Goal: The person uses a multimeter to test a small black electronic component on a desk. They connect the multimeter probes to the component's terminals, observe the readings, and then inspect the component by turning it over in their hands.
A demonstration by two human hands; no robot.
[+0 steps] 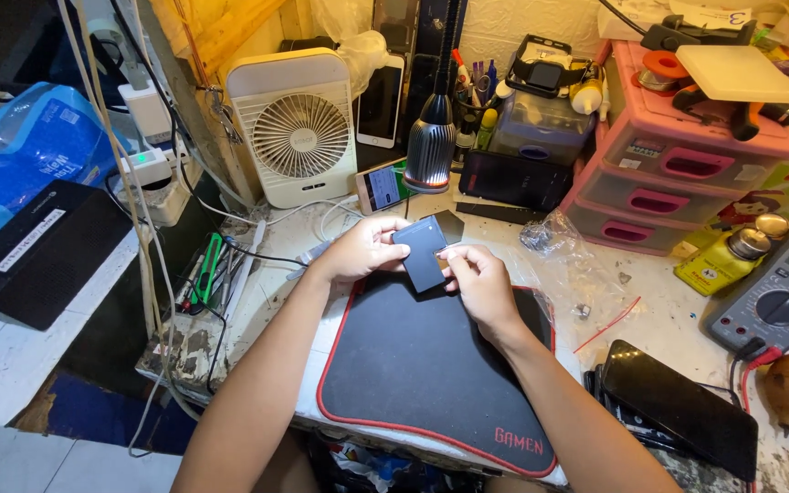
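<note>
above black mat [413, 365], both hands pinching dark flat pack [422, 253]

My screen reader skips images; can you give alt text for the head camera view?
Two bare hands, left hand and right hand, hold a small dark flat device above a black mat on a cluttered workbench, with a white fan behind.

A mat [422, 365] is laid on the worktop [668, 310]. A small flat box [422, 253] is held above the mat, between the left hand [358, 251] and the right hand [478, 283]. A fan [296, 128] is set behind the hands, and a lamp [431, 146] is placed right of the fan. Drawers [678, 173] are stacked at the back right. A meter [783, 292] is laid at the far right, and a phone [682, 406] is laid in front of it.
</note>
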